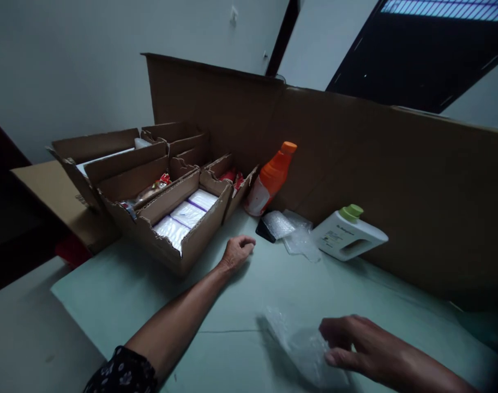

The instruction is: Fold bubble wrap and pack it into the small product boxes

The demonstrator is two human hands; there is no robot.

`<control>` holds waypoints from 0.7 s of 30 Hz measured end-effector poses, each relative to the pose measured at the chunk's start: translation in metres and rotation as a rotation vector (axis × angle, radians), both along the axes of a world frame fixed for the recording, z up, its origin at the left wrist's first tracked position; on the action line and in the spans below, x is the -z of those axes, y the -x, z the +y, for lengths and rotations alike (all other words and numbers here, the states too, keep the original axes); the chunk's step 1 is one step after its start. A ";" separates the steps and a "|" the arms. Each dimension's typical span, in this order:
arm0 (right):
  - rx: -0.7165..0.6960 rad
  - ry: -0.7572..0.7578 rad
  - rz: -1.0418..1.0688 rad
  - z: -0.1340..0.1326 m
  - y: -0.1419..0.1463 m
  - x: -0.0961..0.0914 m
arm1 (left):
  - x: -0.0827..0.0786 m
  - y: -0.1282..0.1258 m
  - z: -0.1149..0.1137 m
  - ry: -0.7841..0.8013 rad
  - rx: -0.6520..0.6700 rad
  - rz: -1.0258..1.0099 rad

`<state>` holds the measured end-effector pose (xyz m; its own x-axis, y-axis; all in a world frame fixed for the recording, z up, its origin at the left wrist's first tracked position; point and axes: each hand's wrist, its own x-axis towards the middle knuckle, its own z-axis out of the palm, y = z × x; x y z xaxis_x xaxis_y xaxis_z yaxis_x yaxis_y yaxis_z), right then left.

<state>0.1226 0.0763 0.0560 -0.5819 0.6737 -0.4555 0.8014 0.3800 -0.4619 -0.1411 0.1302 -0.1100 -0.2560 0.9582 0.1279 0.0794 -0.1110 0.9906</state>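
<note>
My left hand rests on the pale green table with its fingers curled in and nothing visible in them. Just beyond its fingertips lies a flat black item, partly covered by bubble wrap. Lower right, my right hand is slightly blurred, its thumb and fingers apart. A clear bubble wrap piece lies at those fingertips, tilted up along one edge; whether the fingers touch it is hard to tell. An orange-capped bottle leans against the cardboard behind, and a white jug with a green cap stands tilted to the right.
At left, a cardboard organizer holds white packs with purple bands, a red-topped packet and red items in separate compartments. A tall cardboard screen runs behind the table.
</note>
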 end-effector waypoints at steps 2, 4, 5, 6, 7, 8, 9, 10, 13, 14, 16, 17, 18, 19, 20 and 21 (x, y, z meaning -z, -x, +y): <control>0.036 -0.083 -0.073 0.003 -0.009 -0.001 | -0.001 -0.004 -0.001 0.000 -0.005 0.017; 0.063 -0.235 -0.059 0.020 -0.002 -0.017 | -0.003 -0.009 -0.003 -0.004 -0.013 0.042; 0.044 -0.313 -0.033 0.033 0.009 -0.029 | -0.003 -0.011 -0.004 -0.007 -0.018 0.057; 0.006 -0.395 0.005 0.048 0.025 -0.041 | -0.004 -0.012 -0.005 -0.009 -0.021 0.072; -0.041 -0.478 0.047 0.063 0.046 -0.054 | -0.005 -0.013 -0.006 -0.012 -0.024 0.088; -0.091 -0.557 0.083 0.079 0.071 -0.066 | -0.006 -0.014 -0.007 -0.015 -0.024 0.103; -0.138 -0.632 0.125 0.094 0.099 -0.076 | -0.006 -0.015 -0.008 -0.018 -0.023 0.118; -0.178 -0.694 0.152 0.109 0.129 -0.084 | -0.007 -0.015 -0.008 -0.020 -0.022 0.132; -0.280 -0.859 -0.017 0.147 0.222 -0.094 | -0.006 -0.017 -0.008 -0.016 -0.019 0.165; -0.307 -0.840 -0.069 0.157 0.249 -0.093 | -0.005 -0.017 -0.008 -0.013 -0.018 0.174; -0.363 -0.765 -0.185 0.173 0.293 -0.084 | -0.003 -0.019 -0.007 -0.005 -0.015 0.188; -0.385 -0.718 -0.229 0.179 0.308 -0.077 | -0.002 -0.019 -0.006 -0.001 -0.013 0.194; -0.408 -0.678 -0.267 0.184 0.320 -0.069 | -0.001 -0.020 -0.005 0.003 -0.010 0.199; -0.429 -0.648 -0.294 0.188 0.327 -0.062 | 0.000 -0.020 -0.005 0.008 -0.007 0.200; -0.455 -0.631 -0.304 0.191 0.332 -0.054 | 0.001 -0.021 -0.004 0.012 -0.003 0.199; -0.476 -0.626 -0.302 0.192 0.334 -0.048 | 0.001 -0.021 -0.004 0.014 0.002 0.192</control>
<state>-0.2117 0.2685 0.1038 -0.7809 0.5676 -0.2608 0.5463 0.8230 0.1552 -0.1199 0.1260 -0.1111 -0.2264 0.9607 0.1607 0.2674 -0.0974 0.9587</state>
